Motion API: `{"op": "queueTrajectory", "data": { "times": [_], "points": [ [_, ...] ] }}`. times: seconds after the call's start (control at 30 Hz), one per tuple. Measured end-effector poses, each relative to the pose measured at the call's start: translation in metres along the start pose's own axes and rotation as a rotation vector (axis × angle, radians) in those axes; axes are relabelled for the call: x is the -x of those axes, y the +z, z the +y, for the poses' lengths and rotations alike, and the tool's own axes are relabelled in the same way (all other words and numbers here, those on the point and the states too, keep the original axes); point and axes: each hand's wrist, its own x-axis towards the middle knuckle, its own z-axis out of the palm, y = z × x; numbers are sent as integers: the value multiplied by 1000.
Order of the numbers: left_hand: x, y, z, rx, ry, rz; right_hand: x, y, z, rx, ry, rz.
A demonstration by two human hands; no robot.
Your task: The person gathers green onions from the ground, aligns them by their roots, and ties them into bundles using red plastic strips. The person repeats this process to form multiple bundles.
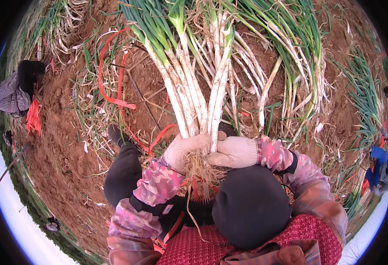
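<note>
My left hand (186,149), in a pale knitted work glove, grips the lower white stems of a bunch of long green onions (189,89). From the other side my right hand (235,152), gloved alike, closes on the same bunch near its base. The stems fan upward from my hands, with soil on some of them and green leaves at the far end. Tangled roots (202,165) hang out below the gloves. More loose onions (247,63) lie on the soil behind the bunch, and another pile (300,63) lies to the right.
Red plastic strips (102,76) curl over thin metal rods (137,84) at the left. My dark-clothed knees (252,207) flank the bunch. Onion scraps (89,116) litter the brown soil. A person (13,89) is at the far left, and blue clothing (378,162) shows at the far right.
</note>
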Motion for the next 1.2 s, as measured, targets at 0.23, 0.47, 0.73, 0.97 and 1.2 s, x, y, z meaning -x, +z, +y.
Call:
{"op": "queueTrajectory", "data": {
  "times": [0.23, 0.47, 0.73, 0.97, 1.2],
  "points": [
    [2, 15, 9, 108, 103, -1, 32, -16, -6, 75, 178, 141],
    [-16, 27, -3, 203, 181, -32, 66, -11, -26, 603, 271, 388],
    [-24, 33, -1, 273, 385, -131, 158, 6, -40, 757, 185, 696],
    [-2, 3, 8, -84, 154, 9, 285, -6, -20, 1266, 1085, 924],
    [90, 86, -32, -241, 130, -74, 230, -25, -137, 118, -48, 1093]
  ]
}}
